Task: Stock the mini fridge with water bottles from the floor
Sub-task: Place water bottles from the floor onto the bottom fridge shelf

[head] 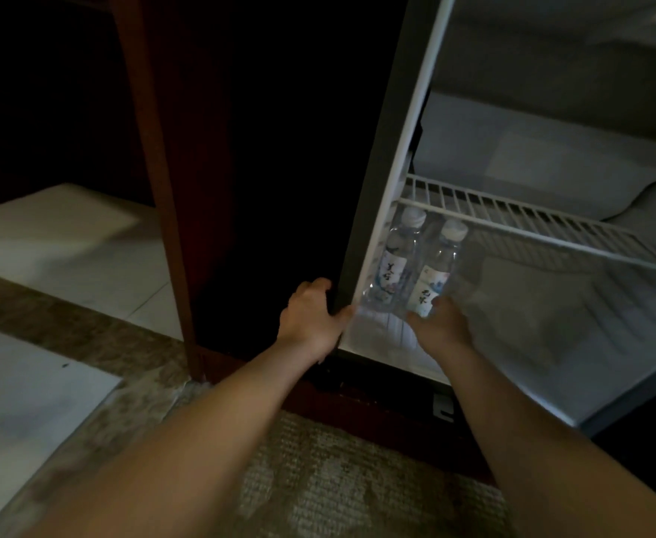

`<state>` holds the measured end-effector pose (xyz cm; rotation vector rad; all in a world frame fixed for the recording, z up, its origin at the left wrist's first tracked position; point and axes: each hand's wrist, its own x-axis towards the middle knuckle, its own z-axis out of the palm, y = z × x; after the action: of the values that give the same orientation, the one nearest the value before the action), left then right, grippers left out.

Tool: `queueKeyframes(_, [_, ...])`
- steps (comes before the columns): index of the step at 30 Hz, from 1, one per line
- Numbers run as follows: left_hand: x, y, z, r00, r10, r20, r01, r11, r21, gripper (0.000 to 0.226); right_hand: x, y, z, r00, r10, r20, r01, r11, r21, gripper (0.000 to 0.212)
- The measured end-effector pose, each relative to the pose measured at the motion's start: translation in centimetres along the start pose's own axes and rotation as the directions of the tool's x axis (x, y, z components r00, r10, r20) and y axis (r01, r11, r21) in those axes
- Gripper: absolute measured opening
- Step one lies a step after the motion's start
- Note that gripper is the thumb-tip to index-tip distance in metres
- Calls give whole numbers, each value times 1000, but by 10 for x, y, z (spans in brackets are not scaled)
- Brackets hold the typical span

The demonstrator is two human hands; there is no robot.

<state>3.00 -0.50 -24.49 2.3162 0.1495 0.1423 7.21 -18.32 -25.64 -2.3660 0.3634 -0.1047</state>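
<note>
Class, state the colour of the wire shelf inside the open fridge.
White. The wire shelf shows best in the head view.

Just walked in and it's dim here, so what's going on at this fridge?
A person is stocking an open mini fridge with water. Their left hand grips the fridge's front left edge. The right hand holds the base of a bottle that stands upright on the lower level, under the wire shelf. A second bottle stands just to its left, close to the side wall. No bottles show on the room's floor in this view.
</note>
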Motion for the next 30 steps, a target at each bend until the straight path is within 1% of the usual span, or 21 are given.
queueKeyframes(2, [-10,-8,-14,974,-17,224,5,999,50,50,-19,-3,4,998,19,64,-14,996,-85,46])
queueKeyframes(4, [-22,-17,-29,904,-20,428,-20,996,88,42,-36,-8,8,978,10,210,28,984,-177,36])
queueKeyframes(6, [-32,-26,-45,836,-57,546,-67,977,205,40,-51,-15,16,940,-15,340,89,975,-203,28])
queueKeyframes(8, [-43,-35,-58,780,-121,615,-97,946,310,41,-67,-22,26,894,-53,446,157,967,-199,27])
queueKeyframes(10, [-53,-47,-69,742,-155,652,-114,929,351,34,-87,-31,35,812,-103,574,252,950,-186,30])
queueKeyframes(12, [-66,-60,-83,724,-158,671,-169,903,395,22,-107,-39,45,702,-123,701,358,913,-198,37])
queueKeyframes(14, [-80,-74,-100,695,-197,691,-198,872,448,32,-129,-45,51,625,-136,769,483,841,-244,37])
queueKeyframes(16, [-96,-86,-117,652,-265,711,-208,838,504,39,-152,-52,58,565,-163,809,561,795,-231,32])
queueKeyframes(19, [-119,-104,-142,595,-343,727,-226,796,561,39,-186,-61,68,462,-190,866,662,724,-194,32])
queueKeyframes(22, [-143,-124,-163,589,-389,708,-192,784,590,38,-224,-68,79,360,-169,918,743,647,-172,36])
queueKeyframes(24, [-159,-137,-174,592,-411,693,-167,779,605,42,-249,-71,85,286,-171,943,806,575,-140,39])
queueKeyframes(26, [-177,-147,-181,578,-438,689,-126,786,606,46,-273,-71,90,206,-175,963,860,501,-93,44])
queueKeyframes(28, [-195,-154,-183,540,-456,707,-114,793,598,47,-295,-73,91,136,-177,975,889,456,-42,46])
queueKeyframes(30, [-209,-158,-181,485,-481,731,-128,788,603,48,-315,-76,91,73,-186,980,896,444,17,44])
